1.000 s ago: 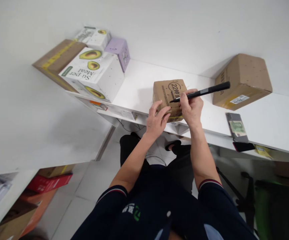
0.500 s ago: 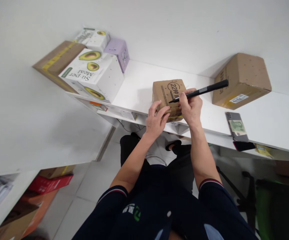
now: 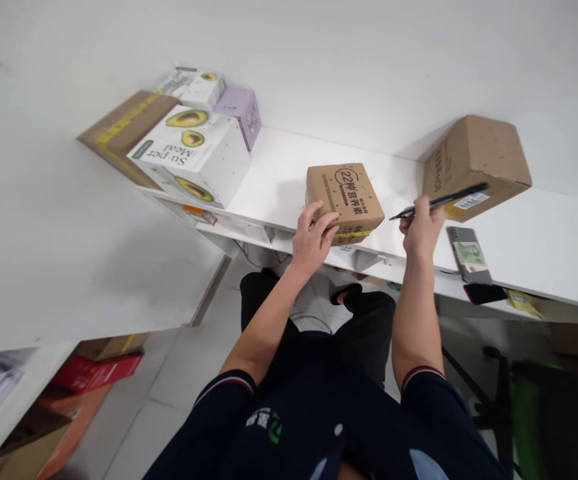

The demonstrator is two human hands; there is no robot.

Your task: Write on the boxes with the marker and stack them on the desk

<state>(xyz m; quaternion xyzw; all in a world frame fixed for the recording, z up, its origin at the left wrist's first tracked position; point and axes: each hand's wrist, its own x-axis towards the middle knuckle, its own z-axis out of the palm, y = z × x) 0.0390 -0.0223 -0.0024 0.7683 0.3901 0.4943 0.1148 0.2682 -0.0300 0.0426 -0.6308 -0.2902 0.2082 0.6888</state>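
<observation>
A long white tabletop point(image 3: 281, 150) runs from the upper left to the right edge of the frame. At its upper right sits a large brown cardboard carton point(image 3: 501, 150) with a small white barcode label on its near side. At the upper left, a white box printed with avocados point(image 3: 193, 157) stands beside a brown cardboard carton with yellow tape point(image 3: 129, 133), with a small lilac box point(image 3: 241, 110) just behind.

Near the centre, at the tabletop's near edge, lies a small brown cardboard box printed in black point(image 3: 346, 197), with "22" in a circle on its top and yellow tape across its near side. The left hand point(image 3: 311, 243) has its fingers bent over the box's near left corner, touching it; whether it grips or merely rests there I cannot tell.

Right of the box, the right hand point(image 3: 423, 230) is closed around a slim black marker pen point(image 3: 456, 198), whose tip points left, near the box but apart from it. Further right lies a dark grey phone point(image 3: 461, 235) bearing a green banknote point(image 3: 470, 256).
</observation>
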